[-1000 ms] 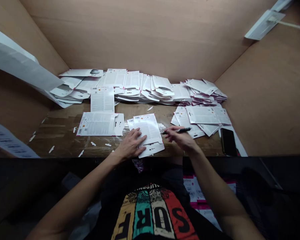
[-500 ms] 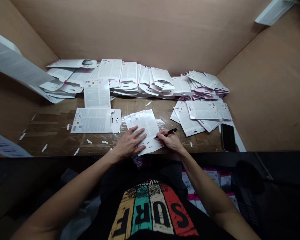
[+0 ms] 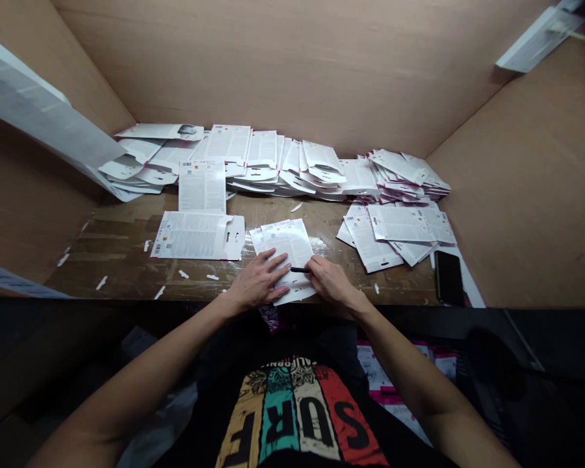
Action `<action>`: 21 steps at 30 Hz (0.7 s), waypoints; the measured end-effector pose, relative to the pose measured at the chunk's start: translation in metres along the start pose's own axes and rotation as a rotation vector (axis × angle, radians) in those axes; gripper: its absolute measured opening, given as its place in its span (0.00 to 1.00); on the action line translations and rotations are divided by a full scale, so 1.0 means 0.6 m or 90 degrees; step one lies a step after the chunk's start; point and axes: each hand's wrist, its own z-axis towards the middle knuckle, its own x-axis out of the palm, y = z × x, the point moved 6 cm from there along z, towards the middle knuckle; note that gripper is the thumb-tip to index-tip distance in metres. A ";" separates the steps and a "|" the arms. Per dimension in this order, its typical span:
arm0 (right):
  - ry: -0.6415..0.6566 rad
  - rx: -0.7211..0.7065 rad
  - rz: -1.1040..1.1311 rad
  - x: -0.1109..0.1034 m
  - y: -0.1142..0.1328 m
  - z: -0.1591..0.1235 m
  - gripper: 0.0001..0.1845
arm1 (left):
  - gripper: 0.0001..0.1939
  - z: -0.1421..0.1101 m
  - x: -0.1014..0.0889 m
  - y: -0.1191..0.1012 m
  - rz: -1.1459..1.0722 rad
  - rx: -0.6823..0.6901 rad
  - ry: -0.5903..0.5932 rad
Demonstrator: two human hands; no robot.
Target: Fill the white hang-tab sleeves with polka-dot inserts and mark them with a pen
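Two white printed cardboard packets (image 3: 288, 238) lie overlapped near the table's front edge, with dark hang-hole slots at the near end. My left hand (image 3: 260, 279) rests flat on them with its fingers spread, holding nothing. From the right, my right hand (image 3: 334, 281) is closed on a black pen (image 3: 299, 270), which sticks out to the left over the upper packet, close to the left fingertips. Whether the pen touches the card I cannot tell. Left of the hands lies another packet (image 3: 195, 235) on its side, flap to the right.
Heaped packets (image 3: 263, 159) line the back wall, with a pile (image 3: 404, 227) at the right. A black phone (image 3: 448, 278) lies by the right front edge. Small white scraps (image 3: 184, 274) dot the brown taped table (image 3: 121, 244). Board walls enclose three sides.
The pen, earlier slanting up and right out of my right hand, now points left from it. My left hand stays on the packets. The whole view has shifted slightly.
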 end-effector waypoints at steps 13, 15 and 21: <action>0.075 -0.124 0.153 -0.040 0.032 -0.086 0.27 | 0.55 -0.015 0.004 -0.037 0.007 -0.046 0.095; 0.016 -0.097 0.054 -0.028 0.018 -0.078 0.28 | 0.50 -0.018 0.005 -0.039 -0.012 -0.048 0.087; -0.075 -0.016 0.136 0.002 -0.007 -0.065 0.19 | 0.36 -0.016 -0.003 -0.027 -0.100 -0.063 0.064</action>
